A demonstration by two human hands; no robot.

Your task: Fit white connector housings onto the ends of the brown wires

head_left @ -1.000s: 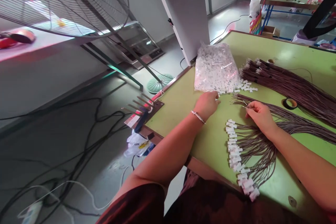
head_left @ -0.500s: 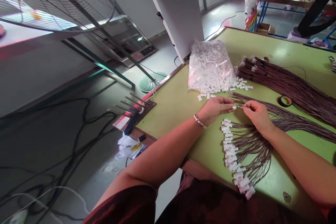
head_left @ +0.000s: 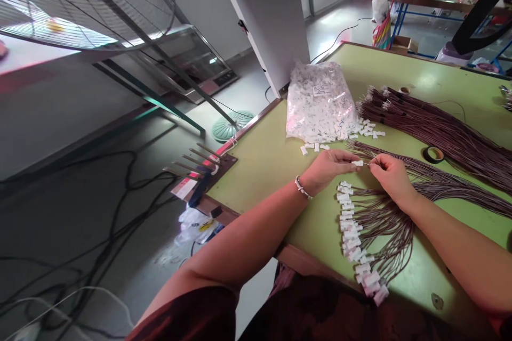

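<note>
Between the fingertips of my left hand [head_left: 331, 167] is a small white connector [head_left: 358, 163]. My right hand [head_left: 389, 173] pinches a thin wire whose end is at the connector; whether it sits inside is too small to tell. Below my hands lies a row of white connectors [head_left: 351, 234] fitted on brown wires [head_left: 394, 245]. Loose brown wires [head_left: 424, 168] run off to the right behind my right hand. A clear plastic bag of white connectors [head_left: 320, 104] lies beyond my left hand, with loose connectors [head_left: 368, 129] beside it.
A thick bundle of brown wires [head_left: 448, 122] lies at the back right of the green table [head_left: 256, 170]. A black tape roll [head_left: 433, 154] sits near it. Metal prongs [head_left: 196, 162] stick out at the table's left edge. A fan [head_left: 92, 0] stands at upper left.
The white connector shows more fully at my left fingertips, and the gap between it and my right fingers has narrowed. Both hands keep their grips.
</note>
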